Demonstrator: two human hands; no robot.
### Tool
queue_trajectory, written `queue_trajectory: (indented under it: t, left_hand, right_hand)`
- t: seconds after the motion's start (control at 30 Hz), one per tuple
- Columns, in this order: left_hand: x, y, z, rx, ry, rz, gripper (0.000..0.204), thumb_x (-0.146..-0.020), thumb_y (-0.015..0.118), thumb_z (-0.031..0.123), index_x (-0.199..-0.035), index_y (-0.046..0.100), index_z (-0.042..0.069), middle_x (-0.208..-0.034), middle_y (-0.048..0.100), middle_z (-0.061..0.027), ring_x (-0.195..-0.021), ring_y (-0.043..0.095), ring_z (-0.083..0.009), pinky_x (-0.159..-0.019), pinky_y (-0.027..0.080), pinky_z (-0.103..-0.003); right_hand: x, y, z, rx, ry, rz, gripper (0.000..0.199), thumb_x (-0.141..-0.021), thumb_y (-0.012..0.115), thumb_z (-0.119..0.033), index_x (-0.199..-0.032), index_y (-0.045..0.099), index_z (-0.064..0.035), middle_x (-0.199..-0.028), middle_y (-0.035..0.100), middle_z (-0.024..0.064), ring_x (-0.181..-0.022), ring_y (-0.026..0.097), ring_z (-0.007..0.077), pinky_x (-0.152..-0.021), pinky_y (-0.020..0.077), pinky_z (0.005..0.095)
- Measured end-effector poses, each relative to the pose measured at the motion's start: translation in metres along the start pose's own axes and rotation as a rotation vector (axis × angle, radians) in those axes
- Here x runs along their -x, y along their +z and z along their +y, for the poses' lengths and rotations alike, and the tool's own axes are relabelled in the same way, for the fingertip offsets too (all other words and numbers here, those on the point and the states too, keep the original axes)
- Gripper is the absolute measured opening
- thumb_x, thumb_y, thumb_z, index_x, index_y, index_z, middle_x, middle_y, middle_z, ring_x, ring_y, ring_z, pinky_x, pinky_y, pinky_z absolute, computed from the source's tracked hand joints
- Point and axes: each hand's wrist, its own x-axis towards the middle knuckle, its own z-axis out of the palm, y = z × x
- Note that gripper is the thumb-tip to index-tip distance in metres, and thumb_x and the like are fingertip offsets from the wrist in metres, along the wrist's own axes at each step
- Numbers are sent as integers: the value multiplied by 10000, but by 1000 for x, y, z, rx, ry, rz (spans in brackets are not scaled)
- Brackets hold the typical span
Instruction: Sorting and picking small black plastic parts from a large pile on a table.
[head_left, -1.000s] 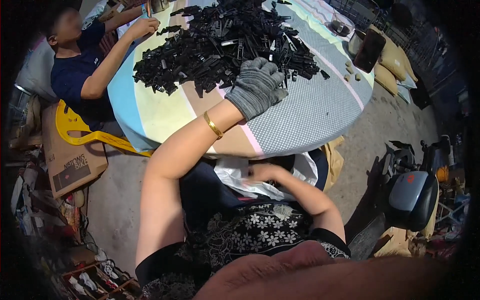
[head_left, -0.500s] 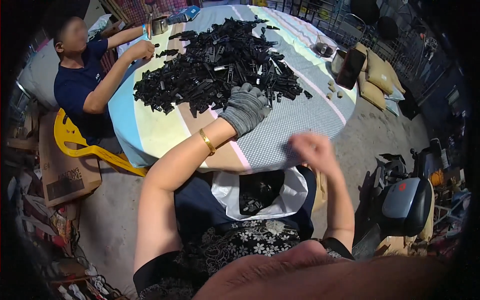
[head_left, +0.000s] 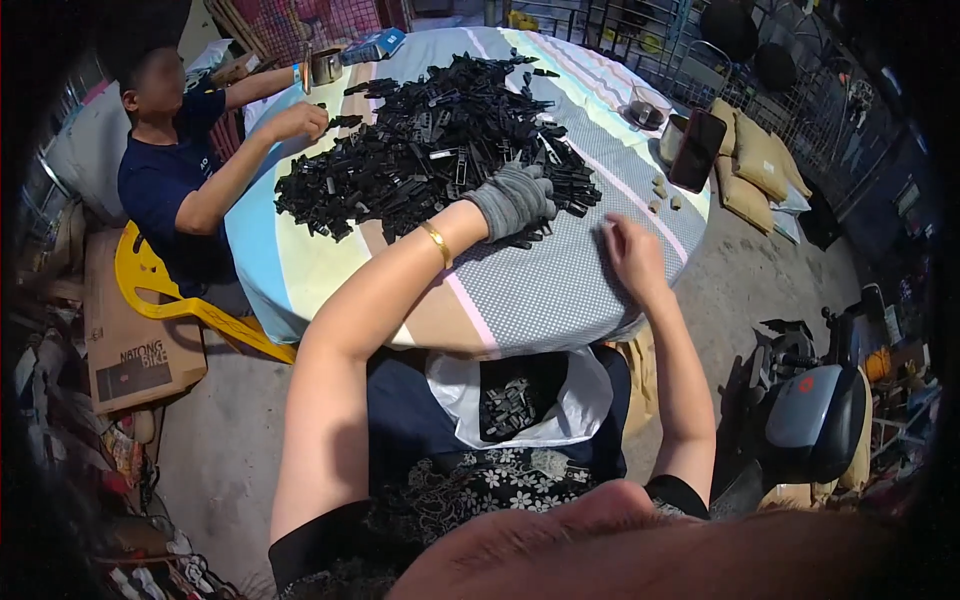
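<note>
A wide pile of small black plastic pieces [head_left: 440, 135] covers the middle of the round table [head_left: 545, 295]. My left hand [head_left: 515, 200], in a grey knit glove, rests at the pile's near right edge. Its fingers are curled among the pieces; what they grip is hidden. My bare right hand [head_left: 635, 258] hovers over the dotted cloth to the right of the pile. Its thumb and fingers are drawn together, and anything between them is too small to make out. On my lap a white bag [head_left: 585, 405] gapes open, with black pieces [head_left: 508, 408] inside.
Across the table at left, a person's hand [head_left: 300, 122] is by the pile's edge. A metal cup [head_left: 325, 66] stands behind it. At right are a phone [head_left: 697, 150], a glass bowl [head_left: 645, 112] and several small tan lumps [head_left: 658, 190]. Filled sacks [head_left: 758, 155] lie beyond.
My right hand has risen from the table's near edge above the bag to beside the pile. My gloved left hand has shifted a little to the right along the pile's edge.
</note>
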Motion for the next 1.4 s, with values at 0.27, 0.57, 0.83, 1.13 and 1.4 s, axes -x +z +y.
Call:
queue_trajectory:
  t: [0.27, 0.57, 0.83, 1.13, 1.4]
  left_hand:
    - [9, -15, -1, 652, -278, 425, 194, -834, 553, 110, -1023, 581, 75, -894, 598, -123, -838, 584, -282, -762, 467, -354]
    - [49, -54, 67, 800, -438, -201, 356, -857, 527, 316, -1096, 487, 54, -933, 607, -223, -889, 600, -362, -759, 469, -422]
    - [68, -40, 63, 755, -187, 82, 284, -793, 590, 176, -1034, 515, 44, -880, 565, -167, -823, 571, -350, -722, 464, -415]
    - [65, -58, 56, 716, -312, -126, 346, -812, 571, 350, -949, 552, 33, -780, 604, -203, -766, 599, -366, -666, 463, -437]
    - [65, -44, 53, 791, -253, -99, 338, -805, 563, 376, -903, 564, 52, -736, 602, -187, -720, 594, -365, -642, 459, -447]
  right_hand:
    - [22, -4, -24, -167, -183, -92, 130, -710, 650, -28, -838, 636, -13, -822, 608, 107, -750, 591, 277, -658, 479, 337]
    - [27, 2, -55, -173, -306, -208, 184, -709, 665, -62, -879, 621, -8, -800, 580, 111, -767, 564, 285, -641, 458, 353]
    - [28, 6, -52, -333, -198, -250, 147, -719, 654, -87, -846, 634, -16, -745, 568, 103, -730, 567, 273, -648, 455, 360]
    - [31, 5, -50, -346, -124, -183, 129, -727, 646, -71, -841, 632, -13, -812, 612, 110, -767, 594, 269, -685, 476, 344]
    - [32, 5, -50, -388, -145, -199, 126, -718, 661, -47, -841, 638, -27, -805, 602, 98, -772, 587, 267, -673, 472, 341]
